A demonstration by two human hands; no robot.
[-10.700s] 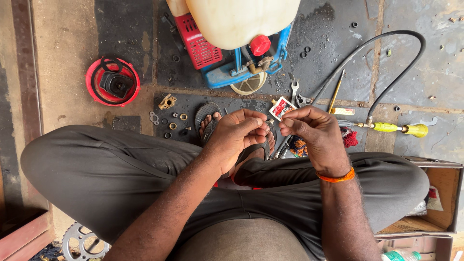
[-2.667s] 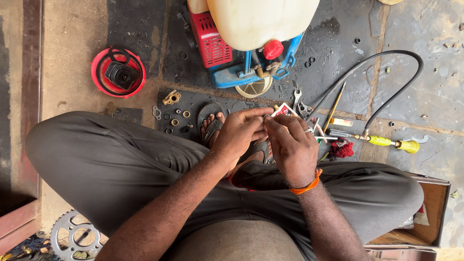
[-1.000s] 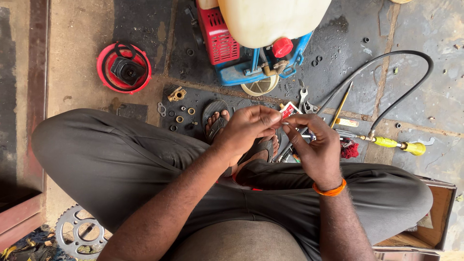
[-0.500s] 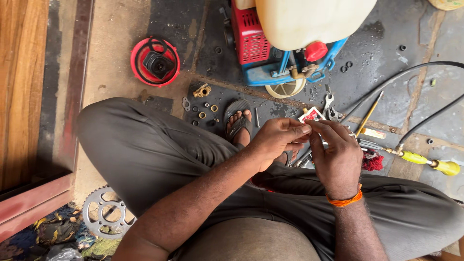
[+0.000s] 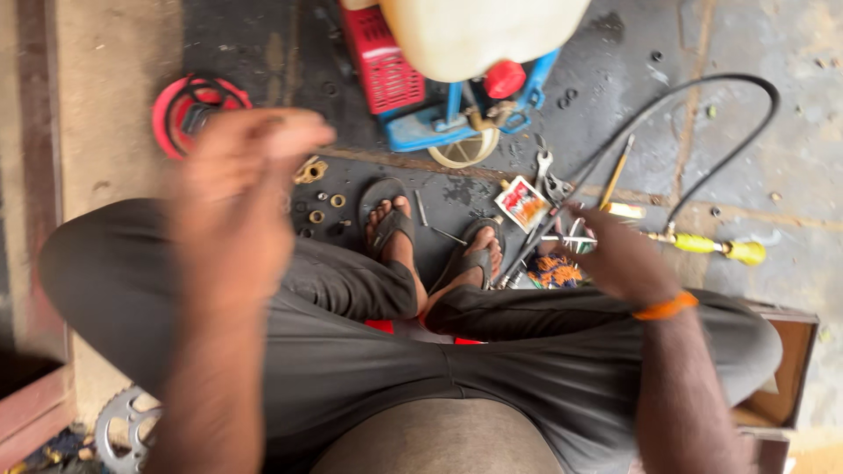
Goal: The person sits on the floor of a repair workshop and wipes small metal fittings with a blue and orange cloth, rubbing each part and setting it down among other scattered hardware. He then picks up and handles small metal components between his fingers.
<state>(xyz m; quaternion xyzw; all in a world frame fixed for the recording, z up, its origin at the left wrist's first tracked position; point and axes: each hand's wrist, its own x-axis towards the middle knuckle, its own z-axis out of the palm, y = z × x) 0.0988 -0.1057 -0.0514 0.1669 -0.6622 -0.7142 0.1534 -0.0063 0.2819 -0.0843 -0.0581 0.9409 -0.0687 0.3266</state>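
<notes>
My left hand point(image 5: 237, 189) is raised toward the camera above my left knee. It is heavily blurred and its fingers look bunched; whether it holds anything is unclear. My right hand point(image 5: 615, 254), with an orange wristband, is low by my right knee over a cluster of small tools point(image 5: 558, 263) on the floor, its fingertips hidden. A small red-and-white packet point(image 5: 522, 202) lies on the floor just left of that hand, held by neither hand. I sit cross-legged in dark trousers and sandals.
A sprayer stands ahead, with a cream tank point(image 5: 474, 35), a red engine point(image 5: 378, 61) and a blue frame. Around it lie a red round cover point(image 5: 198, 110), brass nuts point(image 5: 316, 206), wrenches point(image 5: 546, 175), a black hose point(image 5: 702, 105) with a yellow handle point(image 5: 711, 246), a sprocket point(image 5: 123, 430) and a box point(image 5: 781, 386).
Both hands held the red-and-white packet together; now they are apart. The left hand has swung up and left, the right has dropped to the tools, and the packet lies on the floor.
</notes>
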